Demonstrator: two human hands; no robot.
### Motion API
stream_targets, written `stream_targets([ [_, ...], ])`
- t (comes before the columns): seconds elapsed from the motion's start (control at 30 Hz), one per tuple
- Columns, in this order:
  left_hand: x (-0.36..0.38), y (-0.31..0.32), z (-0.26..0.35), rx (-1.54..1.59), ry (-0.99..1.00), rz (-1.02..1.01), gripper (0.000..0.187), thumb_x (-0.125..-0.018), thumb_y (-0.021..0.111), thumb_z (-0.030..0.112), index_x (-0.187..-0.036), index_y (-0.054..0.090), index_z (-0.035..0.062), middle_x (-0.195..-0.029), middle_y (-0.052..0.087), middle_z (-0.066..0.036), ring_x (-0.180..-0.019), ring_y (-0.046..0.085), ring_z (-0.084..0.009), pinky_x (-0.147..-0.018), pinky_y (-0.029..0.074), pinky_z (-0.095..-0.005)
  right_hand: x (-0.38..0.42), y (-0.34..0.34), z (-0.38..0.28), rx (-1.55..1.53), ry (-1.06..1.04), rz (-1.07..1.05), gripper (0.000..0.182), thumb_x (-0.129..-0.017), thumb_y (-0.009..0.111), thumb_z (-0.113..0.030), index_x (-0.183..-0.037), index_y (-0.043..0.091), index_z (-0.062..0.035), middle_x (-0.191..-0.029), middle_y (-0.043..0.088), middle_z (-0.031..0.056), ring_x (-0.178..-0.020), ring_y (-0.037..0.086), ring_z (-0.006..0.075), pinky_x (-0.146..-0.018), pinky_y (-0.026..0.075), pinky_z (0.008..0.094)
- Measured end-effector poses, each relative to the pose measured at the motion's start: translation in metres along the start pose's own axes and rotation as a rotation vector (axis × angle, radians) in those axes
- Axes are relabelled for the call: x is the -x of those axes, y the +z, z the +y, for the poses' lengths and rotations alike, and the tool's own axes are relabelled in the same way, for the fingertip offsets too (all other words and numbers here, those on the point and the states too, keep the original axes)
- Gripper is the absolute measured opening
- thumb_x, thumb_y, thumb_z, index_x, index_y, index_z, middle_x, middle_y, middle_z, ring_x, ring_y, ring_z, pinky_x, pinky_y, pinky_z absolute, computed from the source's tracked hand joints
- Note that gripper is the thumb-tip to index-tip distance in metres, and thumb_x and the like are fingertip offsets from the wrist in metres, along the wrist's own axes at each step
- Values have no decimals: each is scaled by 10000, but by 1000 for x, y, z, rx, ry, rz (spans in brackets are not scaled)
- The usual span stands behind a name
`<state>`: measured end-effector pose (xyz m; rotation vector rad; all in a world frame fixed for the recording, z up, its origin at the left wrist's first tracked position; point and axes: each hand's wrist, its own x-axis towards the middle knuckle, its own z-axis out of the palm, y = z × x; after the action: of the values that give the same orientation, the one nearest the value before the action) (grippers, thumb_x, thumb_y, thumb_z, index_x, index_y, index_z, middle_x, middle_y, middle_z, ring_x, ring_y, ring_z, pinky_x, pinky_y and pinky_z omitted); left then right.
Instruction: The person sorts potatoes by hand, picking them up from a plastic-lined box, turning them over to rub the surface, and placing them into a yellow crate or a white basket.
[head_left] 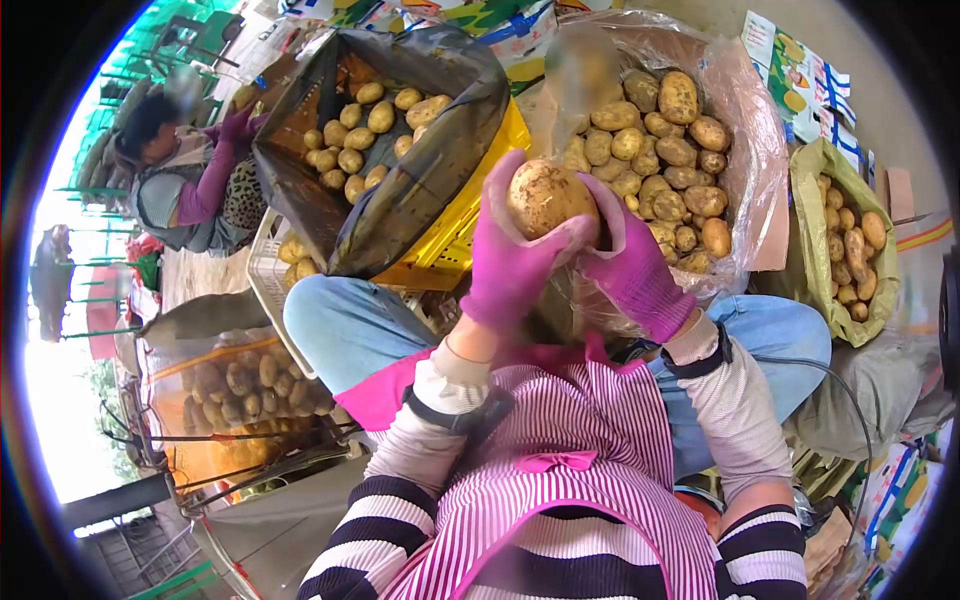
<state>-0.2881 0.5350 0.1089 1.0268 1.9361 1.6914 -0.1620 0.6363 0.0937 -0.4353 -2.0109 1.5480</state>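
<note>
A large potato (540, 198) with brown specks is held up in front of the body. My left hand (515, 255), in a purple glove, has its fingers wrapped round it from the left. My right hand (640, 270), gloved the same way, is curled at the right, with a darker potato (603, 232) partly showing against its fingers. Behind the hands, a box lined with clear plastic (765, 170) holds several potatoes (675, 150). To the left, a dark liner (430, 205) in a yellow crate (500, 150) contains several smaller potatoes (350, 160).
A green sack (812, 200) of potatoes stands at the right. A white crate (268, 285) is beside my left knee, and a large bag of potatoes (235, 390) lies lower left. Another person (195, 180) in purple gloves sits at the upper left. A cable (850, 390) runs at the right.
</note>
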Motion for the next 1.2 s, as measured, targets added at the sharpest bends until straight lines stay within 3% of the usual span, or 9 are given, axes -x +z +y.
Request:
stream_targets([
  [0.23,-3,1,4,243,-290,198,372,-1012,549,331,-1006,669,-22,-844,681,-60,-821,635,-151,-771,504,-298,10,12,-8,85,-46,8,751,-821,791,-223,-1425,407,5,-1281,571,204,-1194,583,294,-1006,468,369],
  [0.37,-20,-29,-19,-181,212,-20,445,-1026,492,421,-1118,652,16,-928,706,-102,-808,662,-188,-696,526,-342,8,5,-11,-100,7,-41,733,-824,790,-221,-1419,420,-4,-1288,572,190,-1199,582,281,-1013,461,372],
  [0.53,-2,-26,23,463,-707,-149,608,-1025,381,561,-1305,560,52,-1176,663,-152,-901,695,-258,-827,569,-367,9,4,-10,171,-42,39,780,-829,794,-339,-1430,423,-9,-1411,509,180,-1331,488,289,-1116,376,381],
  [0.63,2,-30,-2,704,-657,-376,700,-1009,323,622,-1387,474,53,-1281,608,-177,-1037,674,-324,-900,561,-414,4,2,0,17,-113,30,836,-802,812,-397,-1434,417,-18,-1439,476,180,-1367,447,303,-1137,355,393],
  [0.8,6,-7,-31,121,331,-122,545,-1039,418,434,-1409,455,36,-1312,582,-182,-1158,626,-310,-948,543,-408,1,12,7,236,-310,195,871,-755,838,-457,-1407,433,-44,-1434,432,212,-1325,459,370,-1094,399,405],
  [0.9,15,0,-11,207,61,-256,419,-1035,452,211,-1396,433,0,-1341,548,-217,-1167,615,-306,-982,506,-376,2,11,-1,312,-306,229,645,-845,765,-408,-1301,538,-12,-1327,528,210,-1232,535,344,-1050,434,411],
  [1.0,19,-2,-49,-11,387,-151,481,-1011,517,293,-1411,452,34,-1367,538,-171,-1175,611,-268,-894,564,-375,-3,4,0,163,-154,271,364,-945,651,-290,-1167,640,-2,-1100,663,164,-1026,650,274,-916,513,369],
  [1.13,14,-29,-25,84,102,12,565,-994,490,425,-1375,472,9,-1332,557,-203,-1147,623,-341,-891,578,-414,-5,-3,-4,-268,349,340,243,-992,582,-187,-1119,668,2,-950,717,85,-798,688,152,-731,535,247],
  [1.2,-25,-75,-21,-56,278,118,537,-985,527,342,-1367,465,-31,-1316,560,-234,-1156,615,-360,-905,577,-426,-4,-4,-3,-307,187,349,239,-994,578,-173,-1114,662,15,-971,714,77,-791,682,125,-712,522,220],
])
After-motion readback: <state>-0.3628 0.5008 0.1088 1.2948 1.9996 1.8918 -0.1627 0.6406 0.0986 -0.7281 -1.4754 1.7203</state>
